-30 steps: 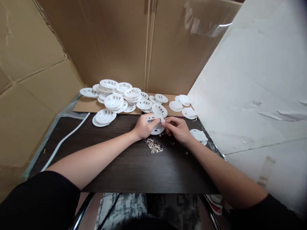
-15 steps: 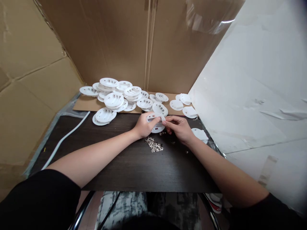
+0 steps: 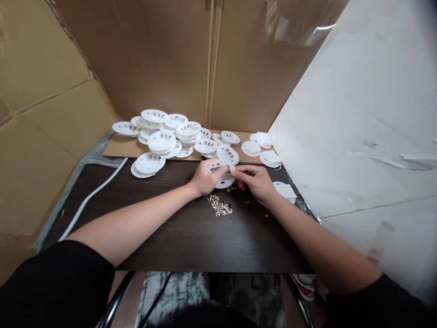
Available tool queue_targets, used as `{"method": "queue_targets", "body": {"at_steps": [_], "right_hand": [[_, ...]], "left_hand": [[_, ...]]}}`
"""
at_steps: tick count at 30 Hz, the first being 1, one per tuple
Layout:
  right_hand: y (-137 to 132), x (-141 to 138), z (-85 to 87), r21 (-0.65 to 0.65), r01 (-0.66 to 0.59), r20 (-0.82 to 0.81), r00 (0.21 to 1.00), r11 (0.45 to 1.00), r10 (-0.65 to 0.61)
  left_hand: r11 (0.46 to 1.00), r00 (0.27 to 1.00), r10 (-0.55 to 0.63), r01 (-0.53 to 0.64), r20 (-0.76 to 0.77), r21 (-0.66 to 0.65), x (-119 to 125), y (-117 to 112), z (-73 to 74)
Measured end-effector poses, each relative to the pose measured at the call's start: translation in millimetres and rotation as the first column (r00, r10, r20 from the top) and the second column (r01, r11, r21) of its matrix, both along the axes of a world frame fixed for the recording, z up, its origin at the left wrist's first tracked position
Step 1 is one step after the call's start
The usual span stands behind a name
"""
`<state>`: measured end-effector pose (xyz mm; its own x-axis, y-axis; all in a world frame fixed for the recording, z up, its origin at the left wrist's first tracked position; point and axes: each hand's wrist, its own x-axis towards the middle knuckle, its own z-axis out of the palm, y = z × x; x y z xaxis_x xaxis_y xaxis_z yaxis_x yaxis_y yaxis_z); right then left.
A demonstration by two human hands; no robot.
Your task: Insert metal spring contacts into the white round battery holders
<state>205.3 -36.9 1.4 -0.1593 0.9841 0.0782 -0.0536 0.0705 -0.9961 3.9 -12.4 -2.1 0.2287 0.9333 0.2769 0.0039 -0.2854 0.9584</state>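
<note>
My left hand (image 3: 204,177) grips a round white plastic disc (image 3: 223,181) with slots in it, its thumb lying across the face. My right hand (image 3: 254,181) meets the disc's right edge with thumb and index finger pinched together. Whether a small part sits in that pinch is hidden. Just below the hands lies a small heap of shiny metal contact plates (image 3: 220,207) on the dark table. A few loose metal bits (image 3: 231,188) rest nearer the disc.
Many similar white discs (image 3: 161,141) are piled at the back left on a cardboard sheet (image 3: 116,148). More discs (image 3: 251,148) lie back right, one (image 3: 284,191) beside my right forearm. A white cable (image 3: 92,195) crosses the left side. Cardboard walls (image 3: 164,59) enclose the dark table (image 3: 191,241).
Almost nothing differs. Both hands keep their hold at the disc, and the view has shifted very slightly.
</note>
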Motion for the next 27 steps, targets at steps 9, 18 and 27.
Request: {"method": "queue_targets", "body": {"at_steps": [9, 18, 27], "right_hand": [[1.1, 1.2, -1.2, 0.014, -0.006, 0.019, 1.000, 1.000, 0.006], [0.8, -2.7, 0.6, 0.006, -0.004, -0.018, 1.000, 1.000, 0.004], [1.4, -3.0, -3.1, 0.002, -0.005, -0.007, 1.000, 1.000, 0.005]], "left_hand": [[1.000, 1.000, 0.003, -0.003, -0.006, -0.004, 0.3, 0.3, 0.3], [0.999, 1.000, 0.012, -0.012, 0.007, -0.038, 1.6, 1.7, -0.5], [0.997, 0.999, -0.017, 0.020, 0.042, -0.077, -0.8, 2.5, -1.4]]}}
